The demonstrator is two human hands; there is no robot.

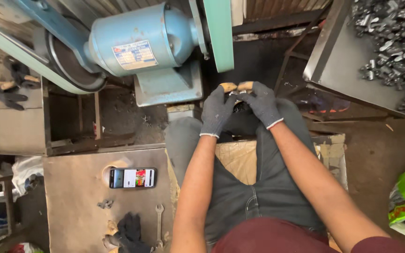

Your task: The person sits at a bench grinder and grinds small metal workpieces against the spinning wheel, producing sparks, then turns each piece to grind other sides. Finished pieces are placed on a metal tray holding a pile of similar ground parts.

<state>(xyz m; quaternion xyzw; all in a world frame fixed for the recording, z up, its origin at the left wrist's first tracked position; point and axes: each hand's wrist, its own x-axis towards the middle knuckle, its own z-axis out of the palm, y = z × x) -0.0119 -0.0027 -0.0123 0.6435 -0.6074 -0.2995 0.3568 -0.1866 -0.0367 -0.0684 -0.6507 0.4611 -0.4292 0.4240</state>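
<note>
Both gloved hands meet just below the blue motor (141, 40): the left hand (216, 111) and right hand (262, 104) are clamped together around a small dark part (238, 104), mostly hidden. A phone (132, 178) lies well below-left of the motor

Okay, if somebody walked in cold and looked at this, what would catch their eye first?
Probably the big pale blue motor at the top, with a green belt guard beside it. Just below it, the gloved left hand and right hand meet over the person's knees around a small dark part. A lit phone lies on the metal plate at lower left, and a heap of shiny metal pieces fills the upper right.
</note>
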